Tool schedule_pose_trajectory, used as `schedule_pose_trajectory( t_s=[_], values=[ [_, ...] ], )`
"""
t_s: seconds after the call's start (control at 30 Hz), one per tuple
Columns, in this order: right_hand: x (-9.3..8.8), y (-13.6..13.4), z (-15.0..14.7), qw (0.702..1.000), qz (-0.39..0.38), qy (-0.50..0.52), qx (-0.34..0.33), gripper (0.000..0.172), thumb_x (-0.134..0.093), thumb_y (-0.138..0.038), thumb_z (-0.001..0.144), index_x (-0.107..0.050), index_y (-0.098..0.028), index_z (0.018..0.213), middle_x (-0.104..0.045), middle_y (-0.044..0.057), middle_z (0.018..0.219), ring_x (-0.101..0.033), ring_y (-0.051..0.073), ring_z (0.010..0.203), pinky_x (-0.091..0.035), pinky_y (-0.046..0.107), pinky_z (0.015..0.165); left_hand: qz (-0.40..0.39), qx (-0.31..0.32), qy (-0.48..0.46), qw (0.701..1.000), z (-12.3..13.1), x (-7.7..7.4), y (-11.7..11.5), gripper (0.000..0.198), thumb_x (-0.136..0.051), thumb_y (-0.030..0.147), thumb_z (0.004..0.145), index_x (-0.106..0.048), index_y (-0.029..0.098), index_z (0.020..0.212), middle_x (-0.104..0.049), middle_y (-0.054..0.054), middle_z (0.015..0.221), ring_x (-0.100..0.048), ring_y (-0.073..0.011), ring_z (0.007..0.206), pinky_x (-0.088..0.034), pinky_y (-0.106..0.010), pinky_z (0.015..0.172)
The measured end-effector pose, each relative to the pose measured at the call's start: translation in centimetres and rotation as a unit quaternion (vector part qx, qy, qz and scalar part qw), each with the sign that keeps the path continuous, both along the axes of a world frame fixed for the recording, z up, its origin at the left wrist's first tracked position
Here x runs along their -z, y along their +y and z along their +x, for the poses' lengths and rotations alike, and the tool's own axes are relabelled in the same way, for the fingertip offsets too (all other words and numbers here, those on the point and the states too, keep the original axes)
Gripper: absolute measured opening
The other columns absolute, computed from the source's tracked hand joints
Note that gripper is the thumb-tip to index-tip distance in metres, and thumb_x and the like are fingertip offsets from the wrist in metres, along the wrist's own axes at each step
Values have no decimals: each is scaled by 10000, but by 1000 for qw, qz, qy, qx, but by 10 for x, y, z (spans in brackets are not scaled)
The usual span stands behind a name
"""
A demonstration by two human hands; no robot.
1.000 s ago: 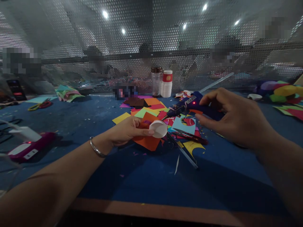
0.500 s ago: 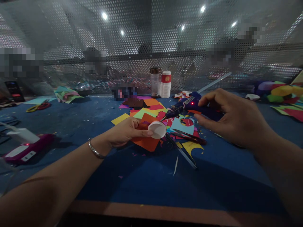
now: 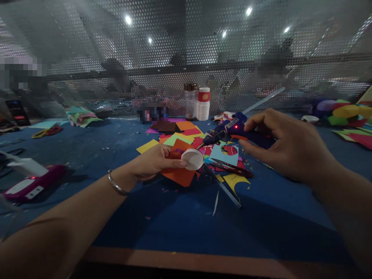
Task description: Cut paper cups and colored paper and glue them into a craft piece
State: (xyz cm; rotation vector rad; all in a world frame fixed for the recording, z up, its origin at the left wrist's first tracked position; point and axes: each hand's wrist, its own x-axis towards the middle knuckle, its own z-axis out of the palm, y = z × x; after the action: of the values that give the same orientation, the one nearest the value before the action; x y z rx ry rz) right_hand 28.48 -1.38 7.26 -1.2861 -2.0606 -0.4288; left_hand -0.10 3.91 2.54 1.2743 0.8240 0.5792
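Note:
My left hand (image 3: 154,161) is closed on a small white paper cup (image 3: 192,160), its round end turned toward me and my thumb on its near side. The rest of the cup is hidden. My right hand (image 3: 286,145) grips a dark blue glue gun (image 3: 229,129) with a lit red light; a clear glue stick (image 3: 266,100) sticks out of its back. The gun's tip is at the cup's upper right rim; I cannot tell whether they touch. Coloured paper pieces (image 3: 186,180) lie beneath, along with dark-handled scissors (image 3: 232,168) and another clear glue stick (image 3: 228,190).
A glass bottle (image 3: 190,102) and a stack of paper cups (image 3: 203,106) stand at the back by the perforated metal panel (image 3: 162,50). At left lie a magenta power strip (image 3: 37,186) and scissors (image 3: 48,131). More coloured paper (image 3: 351,112) sits at far right.
Hardly anything differs. The cup in my left hand has shifted very slightly to the left; the glue gun keeps its place at the rim.

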Motion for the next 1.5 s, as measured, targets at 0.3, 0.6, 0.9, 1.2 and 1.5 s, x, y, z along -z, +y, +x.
schedule_pose_trajectory(
  t_s=[0.3,0.6,0.9,1.2,1.5],
  values=[
    [1,0,1,1000,-4,3,5,135,-633,-363,818,-588,-255,886,-683,43,871,-638,234,754,-485,362,637,-1,1,3,1000,-1,1,1,263,-880,193,664,-803,150,912,-804,-86,942,-725,-139,810,-545,-226,780],
    [1,-1,-1,1000,-23,20,-2,120,-635,-338,808,-568,-261,871,-676,50,884,-642,254,778,-477,367,655,24,8,-5,1000,-2,0,0,300,-871,228,690,-797,157,972,-802,-82,992,-740,-168,880,-564,-245,826],
    [0,-1,1,1000,29,-9,3,140,-645,-327,803,-565,-227,859,-690,59,858,-642,224,747,-481,336,639,21,-3,0,1000,-1,-1,-1,293,-868,215,690,-794,157,968,-800,-92,1010,-743,-172,900,-561,-257,851],
    [0,-1,0,1000,3,1,-3,127,-641,-316,801,-551,-248,861,-680,40,863,-638,220,747,-482,338,642,22,-6,-9,1000,-2,-1,0,302,-873,213,679,-790,145,961,-803,-82,977,-744,-168,862,-571,-258,828],
    [-1,-3,-1,1000,0,-1,-2,106,-619,-291,824,-526,-258,861,-674,42,873,-646,241,777,-487,362,656,13,-6,-19,1000,-3,1,1,325,-882,205,668,-786,162,976,-805,-72,960,-749,-169,855,-578,-259,806]
  ],
)
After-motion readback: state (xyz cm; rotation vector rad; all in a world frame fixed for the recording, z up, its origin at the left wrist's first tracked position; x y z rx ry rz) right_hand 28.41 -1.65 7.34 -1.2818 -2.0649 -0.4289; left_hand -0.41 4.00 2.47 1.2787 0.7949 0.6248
